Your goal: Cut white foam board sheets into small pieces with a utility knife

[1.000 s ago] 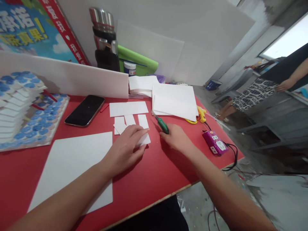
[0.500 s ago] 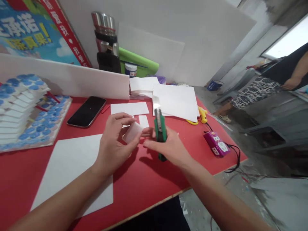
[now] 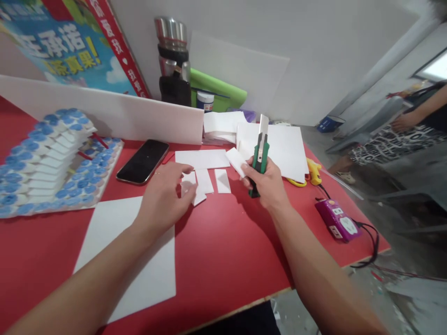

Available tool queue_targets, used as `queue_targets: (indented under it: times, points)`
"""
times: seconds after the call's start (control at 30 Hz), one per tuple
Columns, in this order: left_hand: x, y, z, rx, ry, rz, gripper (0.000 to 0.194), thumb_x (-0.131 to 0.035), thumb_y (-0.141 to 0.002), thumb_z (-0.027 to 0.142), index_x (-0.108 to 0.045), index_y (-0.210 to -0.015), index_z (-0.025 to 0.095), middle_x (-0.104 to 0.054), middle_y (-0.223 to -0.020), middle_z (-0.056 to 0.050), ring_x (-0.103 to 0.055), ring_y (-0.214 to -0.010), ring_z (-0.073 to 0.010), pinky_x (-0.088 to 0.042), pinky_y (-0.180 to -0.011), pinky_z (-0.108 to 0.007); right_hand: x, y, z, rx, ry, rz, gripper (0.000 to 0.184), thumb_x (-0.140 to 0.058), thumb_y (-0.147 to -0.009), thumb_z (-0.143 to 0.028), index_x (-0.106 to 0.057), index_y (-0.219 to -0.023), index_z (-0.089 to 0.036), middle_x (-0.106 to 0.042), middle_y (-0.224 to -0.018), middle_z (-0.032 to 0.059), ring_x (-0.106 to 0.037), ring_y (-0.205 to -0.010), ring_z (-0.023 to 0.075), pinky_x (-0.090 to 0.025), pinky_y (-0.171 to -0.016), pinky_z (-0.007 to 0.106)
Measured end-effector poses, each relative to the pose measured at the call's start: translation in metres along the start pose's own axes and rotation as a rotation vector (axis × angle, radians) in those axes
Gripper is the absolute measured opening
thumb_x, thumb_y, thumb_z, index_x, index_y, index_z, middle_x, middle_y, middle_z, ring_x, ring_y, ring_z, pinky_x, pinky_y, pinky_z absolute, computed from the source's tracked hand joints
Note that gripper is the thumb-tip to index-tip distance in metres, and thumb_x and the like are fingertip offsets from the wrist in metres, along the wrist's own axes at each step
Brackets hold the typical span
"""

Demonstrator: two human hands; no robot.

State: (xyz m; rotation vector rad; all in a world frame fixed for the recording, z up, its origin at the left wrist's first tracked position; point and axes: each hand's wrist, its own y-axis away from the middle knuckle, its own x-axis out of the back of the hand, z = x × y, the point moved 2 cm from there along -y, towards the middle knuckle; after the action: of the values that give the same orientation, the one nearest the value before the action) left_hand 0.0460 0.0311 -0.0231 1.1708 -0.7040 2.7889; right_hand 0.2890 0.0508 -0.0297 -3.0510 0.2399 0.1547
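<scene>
My right hand [image 3: 267, 181] grips a green and black utility knife [image 3: 259, 160], its wide blade pointing up and away. Between thumb and fingers the same hand also pinches a small white board piece [image 3: 236, 161]. My left hand [image 3: 169, 186] hovers low over the table, thumb and fingers apart, around a small white piece [image 3: 189, 179] that it may be touching. To the right of that hand lie two more white strips, one nearer [image 3: 204, 181] and one farther off [image 3: 222, 181]. A longer white strip [image 3: 202, 159] lies just behind them.
A large white sheet [image 3: 139, 260] lies under my left forearm on the red table [image 3: 223, 260]. At left stand a blue-flowered stepped model [image 3: 45, 172] and a phone [image 3: 143, 161]. A yellow glue gun [image 3: 314, 171] and purple power box [image 3: 337, 221] sit right. Behind stands a thermos [image 3: 172, 60]. A person stands far right.
The white piece held near my left fingers is no longer there. My right hand has moved right and away, with the knife and a white piece. The view has shifted left.
</scene>
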Motion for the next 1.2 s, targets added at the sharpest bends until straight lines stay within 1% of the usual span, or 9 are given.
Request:
queue_targets:
  times: [0.13, 0.27, 0.47, 0.57, 0.67, 0.83, 0.97, 1.1, 1.2]
  points:
    - [-0.007, 0.001, -0.005, -0.141, -0.145, -0.255, 0.05, -0.064, -0.087, 0.045, -0.065, -0.129, 0.019, -0.065, -0.137, -0.016, -0.054, -0.132, -0.0399, -0.044, -0.109, -0.059, 0.006, 0.002, -0.001, -0.036, -0.004, -0.093, 0.031, -0.084, -0.077, -0.029, -0.058, -0.094, -0.023, -0.052, -0.061, -0.0104, -0.047, -0.045, 0.0078, -0.034, -0.044, 0.023]
    - [-0.012, 0.004, -0.008, -0.191, -0.162, -0.338, 0.05, -0.06, -0.088, 0.038, -0.065, -0.133, 0.018, -0.063, -0.139, -0.016, -0.053, -0.134, -0.0386, -0.044, -0.111, -0.056, 0.004, 0.005, -0.003, -0.06, 0.006, -0.122, 0.033, -0.084, -0.077, -0.028, -0.064, -0.103, -0.023, -0.05, -0.063, -0.0102, -0.043, -0.047, 0.0071, -0.034, -0.045, 0.024]
    - [-0.006, 0.0, -0.002, -0.099, -0.025, -0.136, 0.052, -0.068, -0.087, 0.041, -0.063, -0.135, 0.021, -0.063, -0.135, -0.014, -0.058, -0.129, -0.0358, -0.049, -0.109, -0.055, 0.0, 0.007, 0.005, -0.134, 0.032, -0.041, 0.032, -0.085, -0.074, -0.03, -0.063, -0.095, -0.021, -0.054, -0.057, -0.0086, -0.042, -0.045, 0.0083, -0.034, -0.044, 0.024]
    - [-0.007, 0.0, 0.002, 0.007, 0.229, 0.045, 0.055, -0.077, -0.084, 0.038, -0.062, -0.136, 0.025, -0.059, -0.137, -0.011, -0.06, -0.128, -0.0311, -0.053, -0.107, -0.049, -0.011, 0.014, 0.006, -0.144, 0.046, -0.045, 0.028, -0.083, -0.076, -0.031, -0.06, -0.088, -0.022, -0.055, -0.054, -0.0082, -0.043, -0.043, 0.009, -0.034, -0.043, 0.024]
    - [-0.013, 0.003, 0.002, 0.056, 0.44, 0.119, 0.06, -0.082, -0.081, 0.036, -0.062, -0.136, 0.027, -0.055, -0.139, -0.009, -0.062, -0.125, -0.0283, -0.053, -0.11, -0.048, -0.026, 0.025, 0.002, -0.154, 0.091, -0.128, 0.023, -0.079, -0.079, -0.031, -0.059, -0.085, -0.022, -0.055, -0.053, -0.0081, -0.044, -0.043, 0.0095, -0.035, -0.043, 0.024]
    - [-0.017, 0.008, -0.001, 0.045, 0.389, 0.117, 0.075, -0.085, -0.078, 0.038, -0.055, -0.147, 0.032, -0.044, -0.157, -0.009, -0.051, -0.141, -0.0315, -0.046, -0.119, -0.049, -0.038, 0.039, -0.006, -0.132, 0.144, -0.218, 0.024, -0.079, -0.082, -0.036, -0.063, -0.091, -0.02, -0.055, -0.054, -0.0083, -0.046, -0.045, 0.0096, -0.036, -0.046, 0.025]
    - [-0.015, 0.007, -0.001, 0.083, 0.384, 0.087, 0.066, -0.085, -0.079, 0.041, -0.06, -0.138, 0.027, -0.044, -0.159, -0.011, -0.045, -0.147, -0.0323, -0.043, -0.121, -0.049, -0.038, 0.041, -0.006, -0.128, 0.133, -0.282, 0.029, -0.08, -0.083, -0.043, -0.066, -0.093, -0.02, -0.056, -0.054, -0.0078, -0.046, -0.045, 0.0099, -0.037, -0.047, 0.026]
    - [-0.021, 0.006, -0.001, 0.223, 0.569, 0.001, 0.072, -0.087, -0.075, 0.04, -0.054, -0.137, 0.024, -0.063, -0.135, -0.012, -0.065, -0.122, -0.0288, -0.055, -0.104, -0.046, -0.037, 0.041, -0.003, -0.125, 0.123, -0.306, 0.03, -0.081, -0.083, -0.042, -0.068, -0.097, -0.019, -0.06, -0.058, -0.0059, -0.05, -0.047, 0.0109, -0.039, -0.049, 0.027]
    - [-0.025, 0.008, 0.0, 0.277, 0.656, -0.041, 0.078, -0.088, -0.075, 0.037, -0.049, -0.142, 0.024, -0.065, -0.131, -0.01, -0.07, -0.106, -0.0232, -0.06, -0.09, -0.038, -0.037, 0.041, -0.003, -0.137, 0.118, -0.305, 0.031, -0.081, -0.082, -0.042, -0.069, -0.099, -0.019, -0.063, -0.063, -0.0049, -0.051, -0.047, 0.0104, -0.04, -0.049, 0.027]
